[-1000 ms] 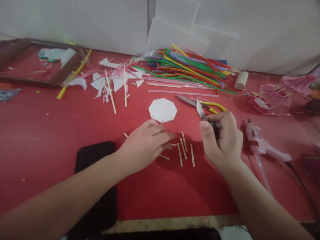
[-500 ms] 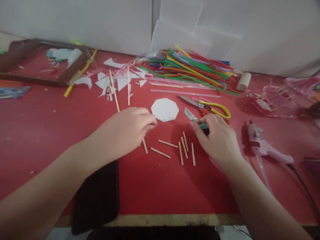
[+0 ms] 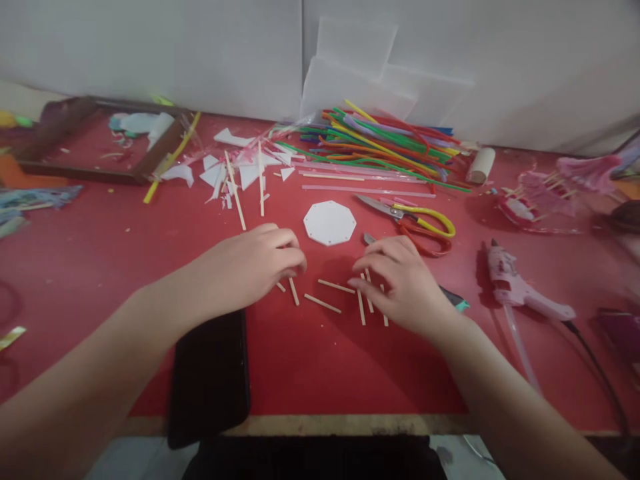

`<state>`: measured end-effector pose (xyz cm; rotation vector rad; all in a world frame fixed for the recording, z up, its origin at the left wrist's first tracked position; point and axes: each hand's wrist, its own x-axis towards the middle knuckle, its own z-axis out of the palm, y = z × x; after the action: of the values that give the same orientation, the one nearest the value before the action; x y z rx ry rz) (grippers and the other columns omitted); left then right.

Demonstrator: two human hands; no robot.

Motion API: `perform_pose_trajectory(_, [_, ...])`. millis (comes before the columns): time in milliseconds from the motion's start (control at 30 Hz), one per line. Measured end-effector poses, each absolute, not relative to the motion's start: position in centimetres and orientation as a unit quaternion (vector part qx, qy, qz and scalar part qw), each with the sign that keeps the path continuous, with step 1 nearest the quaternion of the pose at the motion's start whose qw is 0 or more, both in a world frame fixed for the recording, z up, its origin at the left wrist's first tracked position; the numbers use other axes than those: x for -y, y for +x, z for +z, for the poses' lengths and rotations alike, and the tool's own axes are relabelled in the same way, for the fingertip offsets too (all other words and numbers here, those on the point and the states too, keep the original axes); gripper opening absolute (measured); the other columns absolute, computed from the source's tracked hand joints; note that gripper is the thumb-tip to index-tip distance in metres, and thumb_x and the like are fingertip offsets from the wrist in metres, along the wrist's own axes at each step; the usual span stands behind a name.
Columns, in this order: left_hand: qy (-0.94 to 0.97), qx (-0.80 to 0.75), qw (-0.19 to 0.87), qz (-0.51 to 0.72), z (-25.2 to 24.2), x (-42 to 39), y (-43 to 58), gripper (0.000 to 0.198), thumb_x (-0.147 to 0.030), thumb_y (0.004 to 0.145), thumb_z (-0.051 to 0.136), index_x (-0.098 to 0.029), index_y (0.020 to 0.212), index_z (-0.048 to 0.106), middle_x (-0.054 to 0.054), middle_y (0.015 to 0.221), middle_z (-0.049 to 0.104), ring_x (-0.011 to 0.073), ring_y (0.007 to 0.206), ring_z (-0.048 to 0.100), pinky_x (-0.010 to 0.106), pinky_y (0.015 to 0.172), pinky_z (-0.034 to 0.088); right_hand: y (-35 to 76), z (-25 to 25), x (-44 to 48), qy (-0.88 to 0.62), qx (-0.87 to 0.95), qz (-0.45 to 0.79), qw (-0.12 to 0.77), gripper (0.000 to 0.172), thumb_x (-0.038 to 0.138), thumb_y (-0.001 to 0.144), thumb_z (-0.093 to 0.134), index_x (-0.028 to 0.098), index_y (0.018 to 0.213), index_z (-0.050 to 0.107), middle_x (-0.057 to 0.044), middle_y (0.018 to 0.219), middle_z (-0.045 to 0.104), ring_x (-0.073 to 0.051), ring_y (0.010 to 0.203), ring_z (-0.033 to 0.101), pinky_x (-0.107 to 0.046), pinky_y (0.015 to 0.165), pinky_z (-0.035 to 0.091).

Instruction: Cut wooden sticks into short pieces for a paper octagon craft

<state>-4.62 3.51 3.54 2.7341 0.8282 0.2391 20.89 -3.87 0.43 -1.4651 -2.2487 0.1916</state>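
Observation:
Over the red table, my left hand has its fingers bent together above short wooden sticks; what they hold, if anything, is hidden. My right hand is apart-fingered, holding nothing, just over several more short sticks. A utility knife lies on the table, partly covered by that hand, its blade tip showing beyond the fingers. Between and beyond both hands lies a white octagonal piece with small holes near its edge. Two short sticks lie between my hands.
Yellow-and-red scissors lie behind my right hand. Coloured pipe cleaners and white scraps sit at the back. A pink glue gun is at right, a black phone at the near edge, a brown frame at left.
My right hand has let go of the utility knife and moved left and slightly down, over the short sticks. My left hand has barely moved. The view has shifted a little.

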Motion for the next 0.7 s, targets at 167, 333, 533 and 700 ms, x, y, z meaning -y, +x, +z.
perform_pose_trajectory(167, [0.945, -0.292, 0.143, 0.04, 4.0, -2.7, -2.9, 0.021, -0.01, 0.091, 0.047, -0.019, 0.091, 0.066, 0.005, 0.094, 0.064, 0.0192, 0.086, 0.055, 0.032, 0.079, 0.043, 18.8, 0.8, 4.6, -0.514, 0.841, 0.105, 0.129, 0.009, 0.024, 0.09, 0.057, 0.019, 0.084, 0.063, -0.007, 0.096, 0.06, -0.024, 0.096, 0.047, -0.042, 0.088, 0.04])
perform_pose_trajectory(333, [0.941, -0.294, 0.168, 0.002, 4.5, -2.9, -3.7, 0.017, -0.009, 0.087, 0.054, -0.02, 0.088, 0.067, 0.004, 0.093, 0.064, 0.0188, 0.088, 0.054, 0.031, 0.076, 0.04, 18.8, 0.2, 4.4, -0.52, 0.832, 0.091, 0.168, 0.015, 0.019, 0.094, 0.047, 0.018, 0.083, 0.057, -0.007, 0.089, 0.062, -0.022, 0.089, 0.05, -0.041, 0.086, 0.041])
perform_pose_trajectory(533, [0.946, -0.249, 0.207, -0.003, 3.4, -4.2, -4.8, 0.018, -0.012, 0.087, 0.055, -0.02, 0.075, 0.067, 0.003, 0.087, 0.061, 0.0173, 0.083, 0.051, 0.029, 0.073, 0.038, 20.2, 0.0, 4.0, -0.506, 0.774, 0.072, 0.373, 0.014, 0.015, 0.092, 0.048, 0.02, 0.098, 0.06, -0.004, 0.081, 0.064, -0.017, 0.076, 0.06, -0.03, 0.071, 0.049])
perform_pose_trajectory(700, [0.891, -0.311, 0.315, 0.099, 3.2, -4.1, -4.0, 0.011, -0.014, 0.089, 0.051, -0.017, 0.083, 0.06, 0.004, 0.082, 0.062, 0.0174, 0.079, 0.053, 0.031, 0.073, 0.041, 20.3, 0.6, 4.5, -0.494, 0.734, 0.092, 0.457, 0.034, 0.007, 0.089, 0.046, 0.021, 0.116, 0.06, -0.006, 0.101, 0.07, -0.016, 0.091, 0.066, -0.03, 0.081, 0.054])
